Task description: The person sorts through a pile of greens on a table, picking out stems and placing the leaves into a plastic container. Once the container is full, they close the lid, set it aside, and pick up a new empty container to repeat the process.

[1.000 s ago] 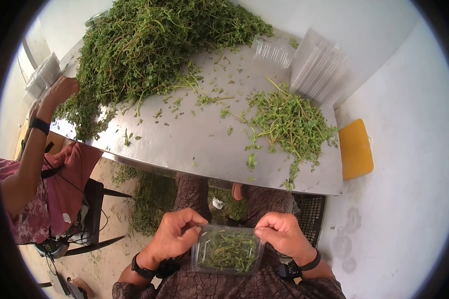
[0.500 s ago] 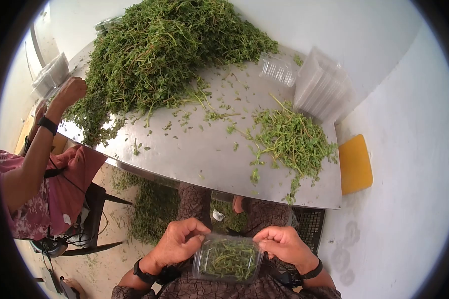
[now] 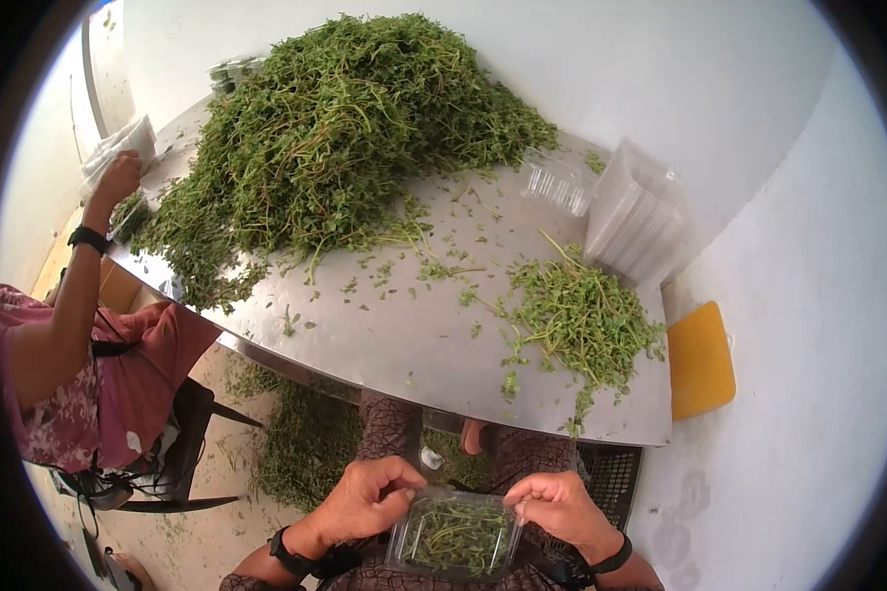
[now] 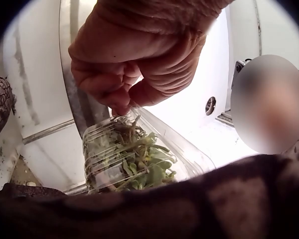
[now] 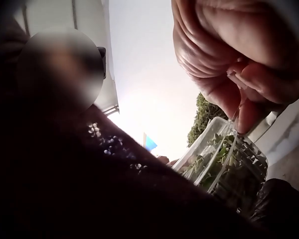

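A clear plastic clamshell box (image 3: 455,537) filled with leafy green sprigs (image 4: 144,162) sits over the lap in the head view. At its far left corner my left hand (image 3: 373,500) pinches the rim between thumb and curled fingers. My right hand (image 3: 560,512) pinches the far right corner the same way. From the right wrist view, the thumb and finger meet on the box's edge (image 5: 234,119), with green leaves showing through the clear wall. The left wrist view has the fingertips right at the box's ribbed corner.
A metal table (image 3: 365,345) stands in front, bearing a large heap of greens (image 3: 335,138) and a smaller pile (image 3: 586,320). Stacked clear boxes (image 3: 641,212) stand at the back right. Another person's arm (image 3: 79,295) reaches over the left end. A yellow board (image 3: 700,360) is beside the table's right edge.
The view has tilted up, so table and box sit lower in the picture. Both hands keep their pinch on the box corners. The other person's hand has shifted toward the containers at left.
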Demonstrator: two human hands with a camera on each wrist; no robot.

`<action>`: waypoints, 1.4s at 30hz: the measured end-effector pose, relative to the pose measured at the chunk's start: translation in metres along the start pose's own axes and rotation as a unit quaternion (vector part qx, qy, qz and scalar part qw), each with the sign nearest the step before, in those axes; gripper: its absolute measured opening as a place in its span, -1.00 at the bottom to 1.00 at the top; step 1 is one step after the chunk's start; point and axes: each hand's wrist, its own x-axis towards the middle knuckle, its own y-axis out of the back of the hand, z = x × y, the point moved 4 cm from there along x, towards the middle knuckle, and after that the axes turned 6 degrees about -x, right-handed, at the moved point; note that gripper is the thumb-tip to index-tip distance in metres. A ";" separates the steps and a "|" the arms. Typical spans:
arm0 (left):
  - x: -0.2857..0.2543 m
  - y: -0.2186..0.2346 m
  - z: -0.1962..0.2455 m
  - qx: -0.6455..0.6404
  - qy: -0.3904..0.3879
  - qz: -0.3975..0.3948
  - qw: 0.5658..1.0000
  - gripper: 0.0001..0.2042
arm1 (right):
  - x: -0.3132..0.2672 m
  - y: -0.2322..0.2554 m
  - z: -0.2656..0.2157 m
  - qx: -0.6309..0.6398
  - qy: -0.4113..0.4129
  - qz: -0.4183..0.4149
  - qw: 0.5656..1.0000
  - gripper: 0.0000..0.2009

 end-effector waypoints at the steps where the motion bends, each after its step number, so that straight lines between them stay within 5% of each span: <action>1: 0.000 0.000 0.000 0.010 -0.004 -0.001 1.000 -0.83 | 0.000 0.000 0.000 -0.014 -0.005 0.004 1.000 -0.82; 11: 0.003 0.002 -0.003 0.008 -0.029 0.001 1.000 -0.84 | 0.004 0.000 -0.002 0.003 0.032 0.005 0.999 -0.81; 18: 0.009 0.011 0.022 -0.118 -0.020 0.031 0.992 -0.81 | 0.000 0.011 -0.041 -0.036 0.015 0.033 0.999 -0.83; 20: 0.012 0.018 0.034 -0.172 -0.099 0.066 0.978 -0.75 | 0.002 0.020 -0.051 0.016 0.051 0.078 0.996 -0.84; 29: 0.047 0.061 0.051 -0.083 -0.216 0.233 0.944 -0.80 | 0.049 0.059 -0.100 0.175 0.175 0.207 0.947 -0.86; 36: 0.085 0.076 0.037 -0.043 -0.249 0.280 0.926 -0.84 | 0.126 0.082 -0.129 0.215 0.174 0.269 0.923 -0.84; 42: 0.091 0.075 0.040 0.114 -0.312 0.310 0.891 -0.85 | 0.201 0.106 -0.140 0.265 0.169 0.286 0.905 -0.82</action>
